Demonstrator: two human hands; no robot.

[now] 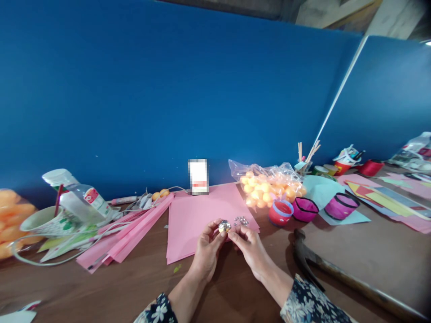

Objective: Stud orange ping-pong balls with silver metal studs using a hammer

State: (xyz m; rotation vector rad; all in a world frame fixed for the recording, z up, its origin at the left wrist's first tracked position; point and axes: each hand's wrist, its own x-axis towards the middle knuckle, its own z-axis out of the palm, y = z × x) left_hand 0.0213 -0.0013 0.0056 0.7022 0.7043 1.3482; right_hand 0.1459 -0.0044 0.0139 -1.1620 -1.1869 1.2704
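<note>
My left hand [208,246] is closed, with a small shiny silver-and-gold ball [224,226] pinched between thumb and fingers. Close beside it, the fingertips of my right hand [248,249] are pressed together at the ball's lower right; whatever they hold is too small to make out. Just beyond the right fingers, several small silver beads [241,220] lie on a stack of pink paper sheets [195,211]. Both hands are over the near edge of that paper.
A clear bag of orange balls [259,188] lies beyond my right hand, near a red cup [280,212] and magenta containers [341,206]. A hooked wooden stick [350,276] lies right. Pink strips [134,233], a bottle [90,199] and a paper cup [45,222] are left. A blue partition [188,89] stands behind.
</note>
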